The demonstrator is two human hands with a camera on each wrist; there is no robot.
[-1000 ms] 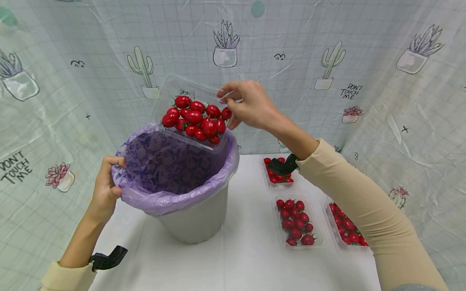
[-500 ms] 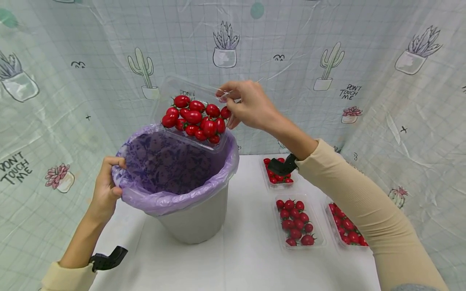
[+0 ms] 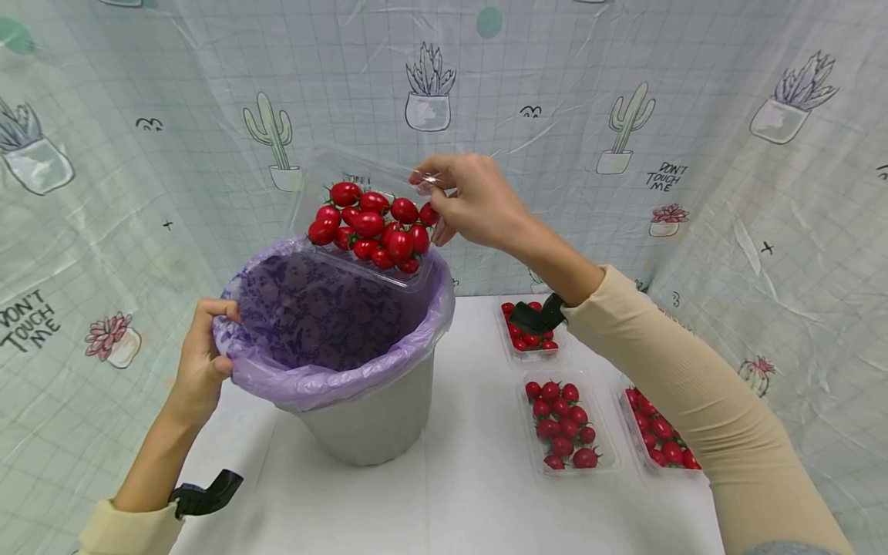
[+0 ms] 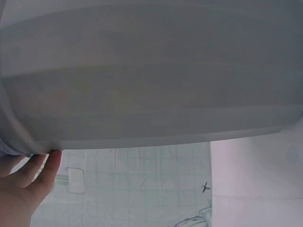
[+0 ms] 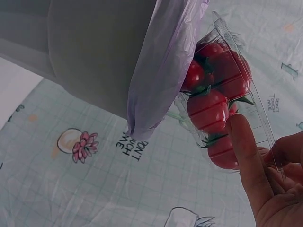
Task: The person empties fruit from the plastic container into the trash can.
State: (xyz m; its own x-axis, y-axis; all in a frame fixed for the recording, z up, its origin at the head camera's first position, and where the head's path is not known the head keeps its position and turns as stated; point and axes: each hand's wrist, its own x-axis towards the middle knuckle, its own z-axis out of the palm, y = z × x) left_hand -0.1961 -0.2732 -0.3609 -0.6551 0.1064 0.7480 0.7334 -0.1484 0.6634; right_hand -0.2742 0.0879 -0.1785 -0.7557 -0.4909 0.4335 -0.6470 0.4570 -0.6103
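My right hand (image 3: 472, 196) pinches the right end of a clear plastic punnet (image 3: 326, 166) of red cherry tomatoes (image 3: 371, 223). The punnet is tilted over the back rim of a grey bin (image 3: 378, 420), its lower edge overlapping the opening. A purple patterned liner (image 3: 340, 385) is folded over the bin's rim. At the rim's left side, my left hand (image 3: 201, 362) grips liner and edge between fingers and thumb. In the right wrist view, the punnet (image 5: 265, 118) sits just beyond the liner's edge. The left wrist view is mostly filled by the bin's wall (image 4: 151, 85).
Right of the bin, further tomato punnets stand on the white table (image 3: 472, 493): one at the back (image 3: 530, 327), one nearer the front (image 3: 565, 424), and one (image 3: 662, 432) partly behind the right sleeve. A printed curtain (image 3: 527, 169) hangs around the table.
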